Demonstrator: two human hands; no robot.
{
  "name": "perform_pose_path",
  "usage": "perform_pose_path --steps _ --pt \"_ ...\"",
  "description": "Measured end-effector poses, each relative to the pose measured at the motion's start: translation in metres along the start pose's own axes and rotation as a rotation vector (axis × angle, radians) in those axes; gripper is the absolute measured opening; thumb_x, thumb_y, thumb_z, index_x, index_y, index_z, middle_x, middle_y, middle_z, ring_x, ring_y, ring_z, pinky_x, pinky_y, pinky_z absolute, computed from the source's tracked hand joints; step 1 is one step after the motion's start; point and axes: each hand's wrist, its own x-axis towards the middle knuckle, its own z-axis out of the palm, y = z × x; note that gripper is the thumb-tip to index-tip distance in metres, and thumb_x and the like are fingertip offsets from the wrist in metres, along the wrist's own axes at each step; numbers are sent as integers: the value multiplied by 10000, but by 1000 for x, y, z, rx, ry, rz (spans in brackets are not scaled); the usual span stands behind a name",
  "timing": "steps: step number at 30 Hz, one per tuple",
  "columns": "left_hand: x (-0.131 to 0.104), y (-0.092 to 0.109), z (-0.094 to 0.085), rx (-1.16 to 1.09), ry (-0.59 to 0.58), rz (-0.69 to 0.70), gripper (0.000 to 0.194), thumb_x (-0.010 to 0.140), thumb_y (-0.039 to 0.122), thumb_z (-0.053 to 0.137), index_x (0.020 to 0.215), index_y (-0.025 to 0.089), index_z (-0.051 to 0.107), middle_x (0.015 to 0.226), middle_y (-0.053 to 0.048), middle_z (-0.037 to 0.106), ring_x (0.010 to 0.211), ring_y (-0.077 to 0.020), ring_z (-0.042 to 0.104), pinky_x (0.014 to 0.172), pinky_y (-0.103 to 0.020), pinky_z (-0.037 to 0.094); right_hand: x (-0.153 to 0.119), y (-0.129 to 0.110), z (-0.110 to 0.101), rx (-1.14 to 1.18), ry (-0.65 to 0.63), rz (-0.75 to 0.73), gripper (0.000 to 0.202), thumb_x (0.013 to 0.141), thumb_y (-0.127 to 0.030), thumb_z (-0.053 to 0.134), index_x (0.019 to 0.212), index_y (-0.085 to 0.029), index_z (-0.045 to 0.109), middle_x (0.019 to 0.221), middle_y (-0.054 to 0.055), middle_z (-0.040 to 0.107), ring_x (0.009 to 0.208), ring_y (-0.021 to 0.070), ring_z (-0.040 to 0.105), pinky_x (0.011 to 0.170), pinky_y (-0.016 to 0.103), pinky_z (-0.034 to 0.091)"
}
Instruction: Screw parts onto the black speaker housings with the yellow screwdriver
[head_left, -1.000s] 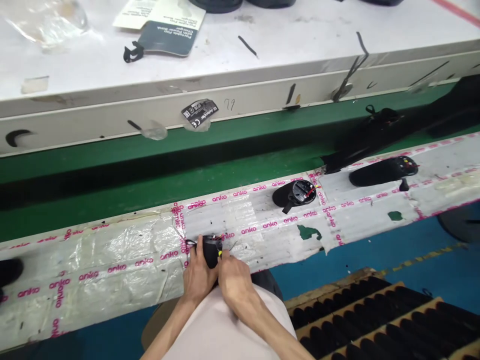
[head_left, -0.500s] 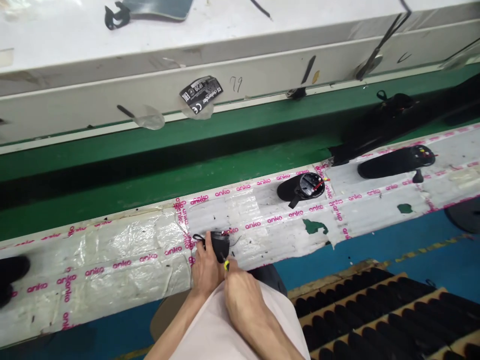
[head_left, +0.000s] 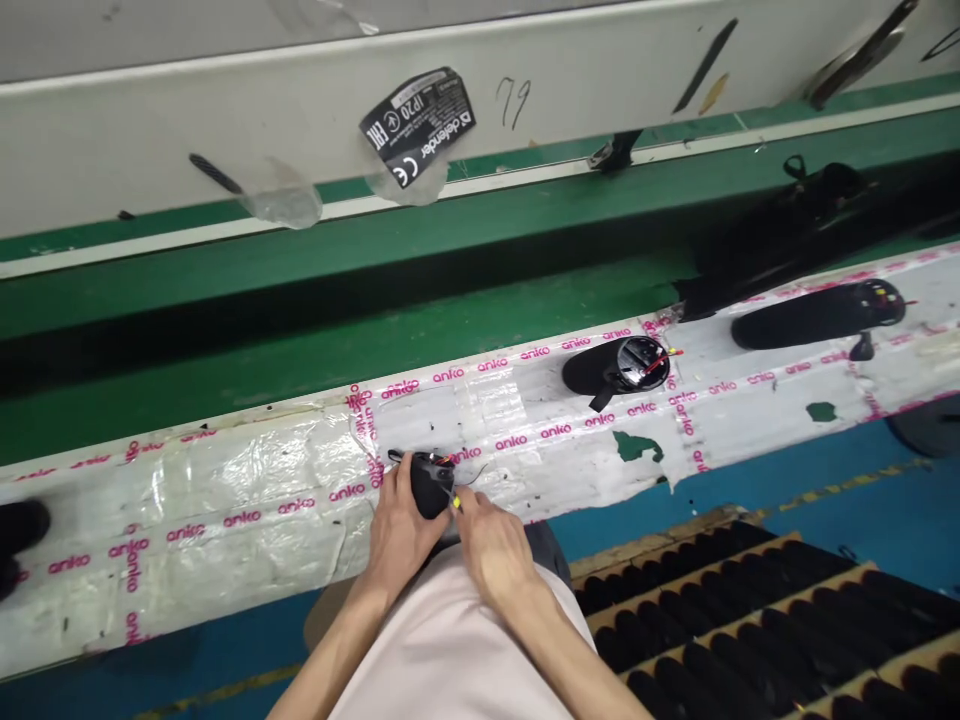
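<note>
Since half a second ago, the right hand [head_left: 491, 540] has come up closer to the black cylinder [head_left: 433, 488], and the view has shifted so that the printed label [head_left: 418, 125] sits higher and looks larger. The left hand [head_left: 397, 530] is wrapped around the black cylinder from its 7 o'clock side, fingers clamped on its wall. The right hand, at its 4 o'clock, has its fingertips together on a small yellow piece [head_left: 456, 503] right beside the cylinder; whether its tip touches cannot be told. A strap loop [head_left: 396, 456] sticks out at 10 o'clock from the cylinder, and a thin dark wire [head_left: 474, 475] lies just beside it at 3 o'clock.

The cylinder is over the white strip [head_left: 555, 480], which is crossed by pink "anko" lettering. Seen from it, an open cylinder [head_left: 600, 368] with a red wire [head_left: 660, 362] is at 2 o'clock, and a longer cylinder [head_left: 810, 318] stays farther out that way. At 3 o'clock is a green patch [head_left: 637, 447]; at 4 o'clock, well apart, are rows of black cylinders [head_left: 720, 630]. A dark object [head_left: 22, 528] is at 9 o'clock, cut by the frame. The label is at 12 o'clock, on the white bench edge [head_left: 285, 110].
</note>
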Motion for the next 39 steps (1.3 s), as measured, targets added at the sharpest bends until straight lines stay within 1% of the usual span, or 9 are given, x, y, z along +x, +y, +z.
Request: perform_pose_path --steps 2,4,6,10,12,18,25,32,39 --pt "-1 3 3 8 5 -7 909 816 461 690 1551 175 238 1370 -183 514 1262 -372 560 971 -517 539 3 1 0 -20 7 3 267 1069 -306 375 1250 -217 550 1016 46 716 865 228 723 692 309 470" --pt "-1 4 2 12 -23 18 858 823 423 690 1544 220 271 1382 -156 526 1251 -359 571 953 -497 549 4 2 3 -37 4 7 270 1073 -347 369 1196 -210 565 1007 57 718 842 219 725 682 301 473" --pt "1 4 0 18 -51 46 850 800 366 711 1534 245 300 1397 -134 532 1251 -349 570 966 -479 543 4 3 7 -54 -11 7 257 1072 -344 377 1163 -203 570 990 64 721 838 211 727 677 292 476" --pt "2 4 -1 38 -43 57 873 771 340 730 1529 229 311 1380 -134 546 1236 -352 568 988 -482 524 4 5 13 -86 -40 34 251 1070 -317 374 1122 -180 578 952 86 725 816 221 733 670 297 488" --pt "2 4 1 44 -35 67 873 769 341 731 1527 233 312 1379 -129 546 1245 -347 559 1008 -478 511 6 6 13 -93 -47 41 262 1071 -326 370 1134 -177 576 965 97 727 827 223 734 678 298 494" --pt "1 5 2 62 -29 77 860 774 354 734 1517 215 325 1383 -140 541 1242 -342 561 1001 -468 514 12 6 12 -92 -61 31 291 1076 -332 339 1159 -179 573 994 100 730 856 227 733 699 306 501" --pt "2 7 1 76 -32 74 862 769 372 744 1509 200 338 1374 -148 549 1236 -348 568 994 -473 520 13 4 9 -105 -65 19 273 1074 -335 357 1153 -189 573 987 85 730 852 213 733 705 289 501" --pt "1 9 2 109 -27 80 885 774 400 747 1522 221 308 1393 -145 536 1238 -342 567 995 -468 518 12 3 6 -148 -76 11 267 1070 -301 358 1162 -154 561 951 114 726 833 239 743 679 307 529" --pt "-1 15 10 210 -2 26 847 807 399 706 1526 204 303 1385 -171 532 1219 -365 558 932 -485 532 7 -5 3 -191 -75 31 258 1052 -197 333 1116 -133 574 888 139 719 812 237 744 672 291 542"
